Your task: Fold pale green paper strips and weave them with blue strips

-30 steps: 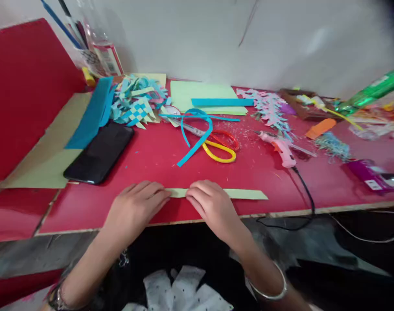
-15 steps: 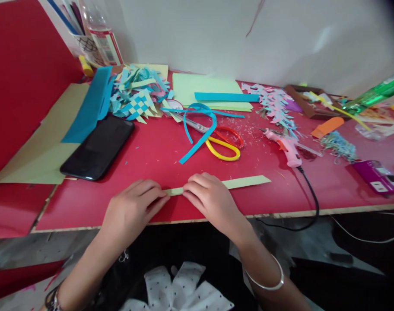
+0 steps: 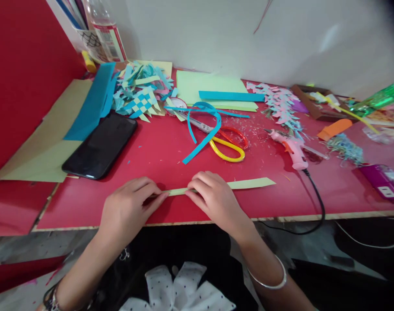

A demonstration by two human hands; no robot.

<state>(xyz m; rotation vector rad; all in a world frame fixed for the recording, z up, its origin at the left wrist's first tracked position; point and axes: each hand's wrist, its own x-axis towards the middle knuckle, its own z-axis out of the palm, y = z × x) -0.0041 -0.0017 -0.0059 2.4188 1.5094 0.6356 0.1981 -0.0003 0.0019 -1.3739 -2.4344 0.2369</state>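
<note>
In the lower middle of the frame we had a pale green paper strip (image 3: 177, 191) between our two hands, just above the front edge of the red table (image 3: 158, 160). Our left hand (image 3: 128, 207) pinched it between thumb and fingertips, covering its left end. Our right hand (image 3: 214, 201) pinched it near the middle, fingers curled over the top and thumb in front. The two pinches sat near each other, probably because a short span between them was easier to steady and press than the whole length. The right end ran out past our knuckles and lay free, seemingly since nothing there called for holding.

We had our wrists low and close to the body, which likely let the fingertips work finely. In the centre of the frame, the scissors (image 3: 227, 160) lay partly under a curled blue strip (image 3: 197, 153), handles towards the right, within easy reach yet clear of our fingers. The pink glue gun (image 3: 292, 151) lay on its side at the right, its cord (image 3: 320, 207) dropping over the front edge, apparently to stay out of our way. The phone (image 3: 100, 147) lay flat at the left, partly on a paper sheet (image 3: 48, 151).
</note>
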